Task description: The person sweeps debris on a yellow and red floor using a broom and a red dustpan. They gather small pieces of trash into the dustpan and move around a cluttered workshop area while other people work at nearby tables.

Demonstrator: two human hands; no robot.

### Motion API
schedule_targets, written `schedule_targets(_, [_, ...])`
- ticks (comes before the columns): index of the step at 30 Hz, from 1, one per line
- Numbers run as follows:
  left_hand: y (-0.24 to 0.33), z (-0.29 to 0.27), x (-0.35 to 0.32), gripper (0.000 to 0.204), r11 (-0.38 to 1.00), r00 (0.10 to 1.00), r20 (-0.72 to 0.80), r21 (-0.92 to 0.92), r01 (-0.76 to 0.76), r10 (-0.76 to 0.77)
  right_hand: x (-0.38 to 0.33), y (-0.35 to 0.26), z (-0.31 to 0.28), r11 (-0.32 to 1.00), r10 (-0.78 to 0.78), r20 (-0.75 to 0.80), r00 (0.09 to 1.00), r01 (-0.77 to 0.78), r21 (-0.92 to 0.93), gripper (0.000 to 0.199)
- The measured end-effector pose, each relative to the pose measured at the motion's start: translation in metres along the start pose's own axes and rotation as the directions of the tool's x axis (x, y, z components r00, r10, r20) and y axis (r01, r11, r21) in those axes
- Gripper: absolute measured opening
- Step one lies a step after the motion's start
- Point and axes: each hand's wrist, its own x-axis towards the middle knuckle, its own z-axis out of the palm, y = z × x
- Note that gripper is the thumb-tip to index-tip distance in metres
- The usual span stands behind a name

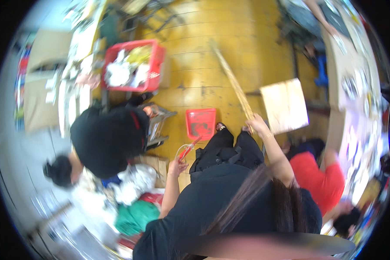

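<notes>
Gripping: left hand [177, 165] closed on red dustpan handle [189, 150] | right hand [256, 125] closed round wooden broomstick [232, 80]

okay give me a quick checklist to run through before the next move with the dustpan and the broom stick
1. Left hand grips the red dustpan handle: ok.
2. Right hand holds the long wooden stick: ok.
3. Dustpan tray sits on the yellow floor just ahead of the person's feet: ok.
4. Stick's lower end and any bristles: hidden behind the hand and legs, cannot tell.
5. What lies inside the dustpan: dark patch only, too blurred, cannot tell.
6. Room around: a seated person in black is close on the left and a cardboard sheet close on the right: not ok.
</notes>
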Motion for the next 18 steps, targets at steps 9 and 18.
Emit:
schedule_targets(9, [-0.023,0.006,-0.026,0.029,0.987,0.986,-0.075,-0.053,-0.151,0.147,0.052,-0.009,0.029,0.842,0.489,0.235,0.84,-0.525,0.123,0.01])
schedule_targets(18, [-0.029,0.023,-0.05,0.031,0.968,0.967,-0.203,-0.164,-0.191,0.156,0.093,-0.087,0.025,0.834,0.549,0.253,0.796,-0.543,-0.101,0.006])
